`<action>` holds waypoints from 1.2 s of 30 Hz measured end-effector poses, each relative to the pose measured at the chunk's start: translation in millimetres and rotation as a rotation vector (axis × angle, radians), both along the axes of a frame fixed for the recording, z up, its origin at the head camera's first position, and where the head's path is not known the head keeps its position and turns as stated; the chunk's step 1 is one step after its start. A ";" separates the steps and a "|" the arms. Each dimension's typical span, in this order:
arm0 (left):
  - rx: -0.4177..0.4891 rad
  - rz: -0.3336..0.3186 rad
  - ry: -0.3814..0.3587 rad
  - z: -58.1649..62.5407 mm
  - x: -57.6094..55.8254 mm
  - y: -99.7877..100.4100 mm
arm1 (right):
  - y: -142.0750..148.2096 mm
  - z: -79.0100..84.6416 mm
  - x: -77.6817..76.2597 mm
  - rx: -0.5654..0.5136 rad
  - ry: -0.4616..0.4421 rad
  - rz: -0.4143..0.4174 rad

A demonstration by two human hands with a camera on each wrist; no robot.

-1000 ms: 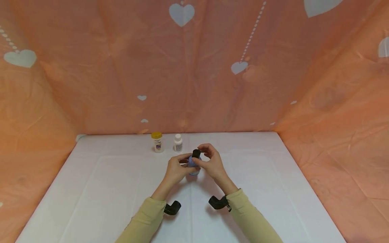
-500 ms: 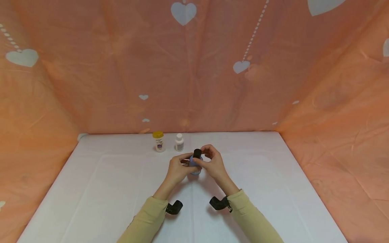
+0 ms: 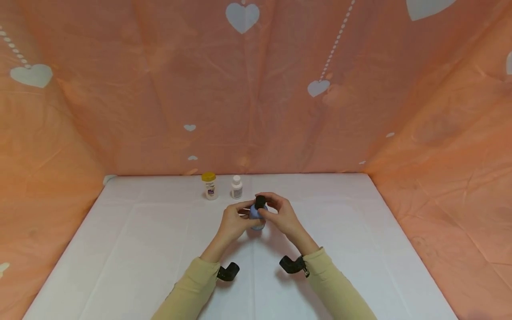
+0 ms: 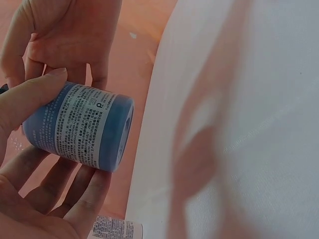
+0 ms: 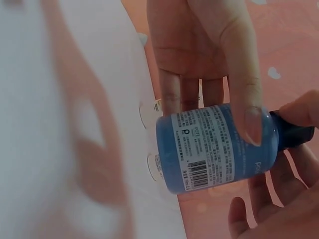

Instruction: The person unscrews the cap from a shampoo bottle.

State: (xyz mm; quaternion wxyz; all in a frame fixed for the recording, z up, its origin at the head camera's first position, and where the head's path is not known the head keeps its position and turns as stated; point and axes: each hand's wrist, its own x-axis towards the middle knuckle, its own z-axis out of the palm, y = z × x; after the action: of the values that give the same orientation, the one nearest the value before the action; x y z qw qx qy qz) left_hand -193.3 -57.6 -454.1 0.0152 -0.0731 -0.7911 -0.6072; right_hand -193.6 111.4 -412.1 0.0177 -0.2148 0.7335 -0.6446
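Observation:
A blue bottle (image 5: 204,149) with a printed white label and a black cap (image 3: 260,202) is held up over the table between both hands. My left hand (image 3: 233,223) grips the bottle's body, thumb across the label and fingers spread along the other side. At the neck end, my right hand (image 3: 285,218) has its thumb on the near side of the cap and fingers curled about the far side. The bottle's base (image 4: 124,134) shows in the left wrist view, and its shadow falls on the white cloth apart from it.
Behind the hands, near the table's back edge, stand a white bottle with a yellow lid (image 3: 210,190) and a smaller white bottle (image 3: 237,188). A white cloth (image 3: 140,249) covers the table. An orange curtain (image 3: 280,133) with white hearts surrounds it on three sides.
My right hand's fingers have turned and closed in over the black cap, and that wrist has shifted slightly right. My left hand keeps its grip on the bottle.

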 end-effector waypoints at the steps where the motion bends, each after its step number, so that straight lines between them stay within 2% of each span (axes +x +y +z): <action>1: -0.002 0.000 0.001 0.4 0.1 -0.3 | -0.2 0.3 0.0 -0.001 0.000 0.004; 6: 0.004 0.015 0.011 1.3 1.7 -1.8 | -2.9 -0.4 1.1 0.009 -0.002 -0.020; 15: 0.012 0.010 0.019 -3.2 2.5 1.4 | -3.9 0.7 3.2 0.021 0.046 -0.149; 18: 0.009 0.012 0.019 -3.7 1.6 2.7 | -4.1 1.8 3.3 0.009 0.052 -0.169; 27: 0.021 0.017 0.035 -2.8 -0.3 4.2 | -7.2 0.4 0.5 -0.015 0.047 -0.165; 32: 0.007 0.022 0.019 -3.4 1.3 3.0 | -5.9 1.5 3.2 0.019 0.030 -0.174; 36: -0.005 0.016 0.010 -3.3 3.3 1.5 | -3.3 1.2 3.6 0.026 0.005 -0.137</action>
State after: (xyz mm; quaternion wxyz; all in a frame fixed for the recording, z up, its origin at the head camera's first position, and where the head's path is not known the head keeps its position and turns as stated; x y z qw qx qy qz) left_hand -190.0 -56.1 -457.4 0.0235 -0.0698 -0.7930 -0.6048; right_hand -190.0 108.0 -410.9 -0.0252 -0.1655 0.7549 -0.6341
